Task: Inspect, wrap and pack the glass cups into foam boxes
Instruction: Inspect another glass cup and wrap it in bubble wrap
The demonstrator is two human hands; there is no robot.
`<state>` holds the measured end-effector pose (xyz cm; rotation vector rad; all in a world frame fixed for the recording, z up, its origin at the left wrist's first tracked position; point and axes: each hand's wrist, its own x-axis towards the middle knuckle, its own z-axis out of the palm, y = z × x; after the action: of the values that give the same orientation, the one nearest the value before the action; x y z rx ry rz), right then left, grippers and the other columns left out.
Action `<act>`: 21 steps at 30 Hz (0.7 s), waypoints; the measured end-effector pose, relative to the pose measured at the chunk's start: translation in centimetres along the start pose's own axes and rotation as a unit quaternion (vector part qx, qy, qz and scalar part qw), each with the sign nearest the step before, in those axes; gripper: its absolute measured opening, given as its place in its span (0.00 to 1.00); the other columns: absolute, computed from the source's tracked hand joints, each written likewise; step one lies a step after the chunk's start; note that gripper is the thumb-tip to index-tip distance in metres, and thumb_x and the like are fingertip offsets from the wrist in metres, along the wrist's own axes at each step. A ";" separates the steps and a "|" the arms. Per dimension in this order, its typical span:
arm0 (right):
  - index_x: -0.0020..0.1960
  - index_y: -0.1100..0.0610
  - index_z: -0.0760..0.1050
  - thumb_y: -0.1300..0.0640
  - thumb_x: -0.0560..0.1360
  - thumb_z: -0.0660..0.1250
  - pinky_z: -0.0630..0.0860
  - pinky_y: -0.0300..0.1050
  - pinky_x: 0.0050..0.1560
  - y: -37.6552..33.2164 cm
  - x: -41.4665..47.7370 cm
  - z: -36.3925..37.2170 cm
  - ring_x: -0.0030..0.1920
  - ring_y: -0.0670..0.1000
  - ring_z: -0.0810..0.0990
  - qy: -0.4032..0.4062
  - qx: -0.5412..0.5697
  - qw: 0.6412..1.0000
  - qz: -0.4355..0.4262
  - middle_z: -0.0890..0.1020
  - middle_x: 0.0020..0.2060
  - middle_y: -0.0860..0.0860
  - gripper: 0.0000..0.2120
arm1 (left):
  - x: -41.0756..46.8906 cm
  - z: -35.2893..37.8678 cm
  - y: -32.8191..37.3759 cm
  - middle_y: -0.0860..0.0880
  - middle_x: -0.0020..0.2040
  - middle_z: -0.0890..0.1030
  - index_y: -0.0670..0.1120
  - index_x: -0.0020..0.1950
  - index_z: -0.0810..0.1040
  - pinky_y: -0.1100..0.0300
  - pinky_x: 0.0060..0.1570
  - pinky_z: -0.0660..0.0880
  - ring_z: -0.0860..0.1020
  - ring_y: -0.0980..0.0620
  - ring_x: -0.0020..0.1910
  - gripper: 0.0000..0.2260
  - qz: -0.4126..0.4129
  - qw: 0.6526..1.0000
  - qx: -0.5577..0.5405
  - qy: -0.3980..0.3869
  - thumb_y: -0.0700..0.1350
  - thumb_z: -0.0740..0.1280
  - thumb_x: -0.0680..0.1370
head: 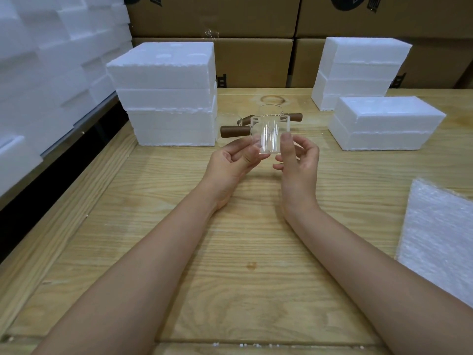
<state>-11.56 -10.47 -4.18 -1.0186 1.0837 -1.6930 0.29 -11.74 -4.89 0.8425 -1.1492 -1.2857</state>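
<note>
Fingers of the left hand and right hand pinch a clear glass cup with a brown handle, upright above the wooden table, near stacked foam boxes

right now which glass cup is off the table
The front cup, pinched between left hand and right hand; the other cups stand on the table behind.

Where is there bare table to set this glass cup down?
Bare table runs from beneath the held cup to the near edge, bordered right by the bubble wrap. Crowded: behind it, other cups sit between the foam stacks.
</note>
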 end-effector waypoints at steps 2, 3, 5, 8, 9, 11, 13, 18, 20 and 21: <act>0.53 0.48 0.67 0.43 0.71 0.71 0.76 0.41 0.49 0.0 -0.1 0.1 0.44 0.43 0.77 -0.016 -0.003 1.000 -0.001 0.75 0.47 0.46 0.18 | 0.1 -0.1 -0.1 0.53 0.46 0.86 0.46 0.51 0.78 0.63 0.50 0.78 0.84 0.54 0.45 0.14 0.012 1.000 0.005 0.013 0.45 0.72 0.66; 0.53 0.49 0.68 0.46 0.71 0.72 0.77 0.41 0.48 0.1 -0.1 0.1 0.44 0.43 0.77 -0.022 -0.006 1.000 -0.003 0.75 0.47 0.47 0.17 | 0.1 -0.1 -0.1 0.53 0.46 0.86 0.46 0.50 0.79 0.62 0.51 0.78 0.84 0.53 0.46 0.14 0.017 1.000 0.009 0.015 0.45 0.73 0.66; 0.53 0.52 0.69 0.49 0.72 0.71 0.77 0.44 0.51 0.2 0.0 0.1 0.45 0.46 0.78 -0.023 -0.011 1.000 0.000 0.77 0.46 0.47 0.16 | 0.1 -0.1 -0.1 0.52 0.48 0.85 0.47 0.50 0.80 0.59 0.55 0.77 0.83 0.51 0.52 0.15 0.023 0.999 0.020 0.024 0.45 0.74 0.64; 0.53 0.54 0.71 0.50 0.74 0.69 0.78 0.43 0.52 0.2 0.2 0.1 0.44 0.46 0.79 -0.015 0.003 1.000 0.018 0.79 0.46 0.49 0.12 | 0.1 0.1 0.0 0.50 0.51 0.84 0.47 0.53 0.80 0.58 0.56 0.76 0.80 0.49 0.57 0.17 0.035 0.998 0.035 0.040 0.45 0.74 0.64; 0.51 0.54 0.72 0.50 0.75 0.68 0.78 0.42 0.49 0.2 0.3 0.1 0.41 0.45 0.80 -0.013 0.021 0.999 0.024 0.79 0.44 0.50 0.10 | 0.0 0.1 0.1 0.50 0.51 0.84 0.47 0.54 0.79 0.57 0.58 0.76 0.80 0.48 0.58 0.18 0.037 0.998 0.038 0.040 0.45 0.74 0.65; 0.47 0.55 0.74 0.50 0.77 0.66 0.78 0.42 0.47 0.1 0.4 0.2 0.37 0.45 0.80 -0.006 0.056 0.998 0.038 0.80 0.38 0.51 0.08 | -0.1 0.2 0.3 0.48 0.53 0.83 0.47 0.57 0.77 0.53 0.62 0.75 0.79 0.47 0.60 0.21 0.032 0.998 0.034 0.033 0.46 0.73 0.65; 0.46 0.57 0.75 0.50 0.78 0.64 0.79 0.42 0.46 0.0 0.5 0.2 0.35 0.47 0.80 -0.010 0.077 0.996 0.051 0.81 0.31 0.49 0.11 | -0.3 0.3 0.6 0.46 0.55 0.82 0.45 0.64 0.73 0.53 0.63 0.74 0.78 0.46 0.62 0.29 0.020 0.999 0.023 0.022 0.49 0.73 0.65; 0.45 0.59 0.79 0.47 0.79 0.60 0.81 0.43 0.44 -0.2 0.2 0.3 0.34 0.49 0.82 -0.058 0.114 0.987 0.098 0.82 0.33 0.54 0.17 | -0.5 0.3 1.1 0.47 0.60 0.80 0.42 0.68 0.71 0.60 0.59 0.76 0.78 0.49 0.62 0.39 -0.031 0.999 0.016 0.001 0.60 0.72 0.63; 0.45 0.59 0.81 0.47 0.80 0.59 0.81 0.42 0.43 -0.2 0.1 0.3 0.35 0.49 0.82 -0.077 0.106 0.986 0.105 0.84 0.35 0.55 0.19 | -0.5 0.3 1.1 0.48 0.57 0.81 0.44 0.64 0.75 0.61 0.56 0.76 0.79 0.51 0.58 0.26 -0.041 0.999 0.022 -0.013 0.56 0.65 0.69; 0.46 0.59 0.81 0.46 0.80 0.58 0.81 0.41 0.43 -0.3 0.1 0.4 0.36 0.49 0.82 -0.084 0.098 0.986 0.110 0.84 0.37 0.56 0.20 | -0.4 0.2 1.0 0.49 0.55 0.81 0.45 0.61 0.77 0.61 0.54 0.76 0.79 0.51 0.56 0.23 -0.045 0.999 0.013 -0.014 0.55 0.64 0.70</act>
<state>-11.31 -10.60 -3.80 -0.8653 0.8674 -1.4751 0.38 -11.17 -3.97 0.9070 -1.1642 -1.3614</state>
